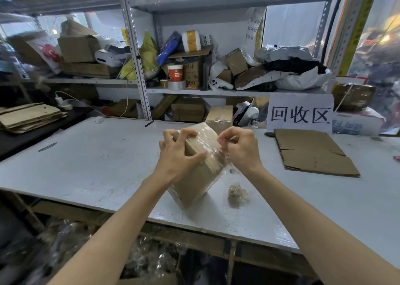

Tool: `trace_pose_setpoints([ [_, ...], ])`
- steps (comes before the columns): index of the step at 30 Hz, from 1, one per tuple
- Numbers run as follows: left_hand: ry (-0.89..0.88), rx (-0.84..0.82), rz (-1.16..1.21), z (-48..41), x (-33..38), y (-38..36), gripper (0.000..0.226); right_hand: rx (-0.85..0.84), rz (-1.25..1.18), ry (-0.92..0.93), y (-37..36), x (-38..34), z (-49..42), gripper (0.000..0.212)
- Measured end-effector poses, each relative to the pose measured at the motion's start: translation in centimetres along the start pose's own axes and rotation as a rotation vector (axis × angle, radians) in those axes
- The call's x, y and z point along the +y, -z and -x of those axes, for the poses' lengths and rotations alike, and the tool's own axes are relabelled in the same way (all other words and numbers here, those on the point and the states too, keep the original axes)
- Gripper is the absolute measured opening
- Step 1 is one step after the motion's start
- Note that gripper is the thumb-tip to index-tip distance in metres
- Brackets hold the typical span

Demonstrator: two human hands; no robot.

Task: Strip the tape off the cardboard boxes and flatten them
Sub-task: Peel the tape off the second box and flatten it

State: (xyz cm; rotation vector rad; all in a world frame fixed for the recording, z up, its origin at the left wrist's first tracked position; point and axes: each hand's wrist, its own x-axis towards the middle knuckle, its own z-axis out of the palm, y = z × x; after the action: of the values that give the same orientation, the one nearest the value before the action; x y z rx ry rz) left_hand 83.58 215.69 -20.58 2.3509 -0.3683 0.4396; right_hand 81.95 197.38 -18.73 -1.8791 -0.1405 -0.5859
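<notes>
A small brown cardboard box (198,176) wrapped in clear tape stands tilted on one corner on the white table (91,161). My left hand (177,152) grips its left side, fingers curled over the top edge and thumb on the near face. My right hand (239,147) pinches a strip of clear tape (224,154) at the box's upper right edge, lifted off the surface. A crumpled wad of stripped tape (237,193) lies on the table just right of the box.
A flattened cardboard box (311,152) lies at the right, below a white sign (300,113). Flattened cardboard is stacked at the far left (30,117). Cluttered metal shelves (194,72) stand behind the table. A pen (47,146) lies on the left.
</notes>
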Motion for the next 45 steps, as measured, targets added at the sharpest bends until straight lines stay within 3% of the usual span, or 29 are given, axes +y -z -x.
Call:
trace_pose_setpoints([
  [4,0.005,0.049,0.04,0.3,-1.2,0.3,0.048,-0.072,0.044,0.008,0.6,0.1,-0.3,0.004],
  [7,-0.014,0.044,0.065,0.5,-0.9,-0.1,0.044,-0.161,0.079,-0.021,0.0,0.3,-0.2,0.025],
  [10,-0.038,0.044,0.074,0.3,-0.5,-0.3,0.045,-0.158,0.123,-0.036,-0.7,0.2,-0.2,0.015],
  [20,0.002,0.01,0.039,0.0,0.6,-0.4,0.046,-0.089,-0.059,-0.126,-0.7,0.6,0.2,0.014],
  [25,0.014,-0.018,0.034,-0.2,1.0,-0.2,0.043,-0.169,-0.114,-0.149,0.5,0.4,0.3,0.005],
  [28,0.021,-0.056,-0.017,-0.3,1.8,0.4,0.045,-0.226,-0.112,-0.121,1.1,0.4,0.5,0.012],
  [31,-0.146,-0.039,-0.141,-0.4,2.8,0.9,0.048,-0.236,-0.109,-0.066,1.2,0.5,0.7,0.013],
  [33,-0.269,-0.058,-0.214,-0.6,3.4,1.2,0.041,-0.211,-0.088,-0.021,1.2,0.5,0.9,0.014],
  [37,-0.301,-0.126,-0.386,-1.5,4.1,1.9,0.028,-0.191,-0.045,0.033,1.2,0.6,1.2,0.016],
  [42,-0.355,-0.201,-0.47,-2.4,4.7,3.0,0.015,-0.217,-0.112,-0.014,0.8,0.3,1.2,0.055],
  [45,-0.398,-0.255,-0.387,-2.6,4.6,3.4,0.006,-0.229,-0.11,-0.019,0.7,0.3,0.9,0.054],
])
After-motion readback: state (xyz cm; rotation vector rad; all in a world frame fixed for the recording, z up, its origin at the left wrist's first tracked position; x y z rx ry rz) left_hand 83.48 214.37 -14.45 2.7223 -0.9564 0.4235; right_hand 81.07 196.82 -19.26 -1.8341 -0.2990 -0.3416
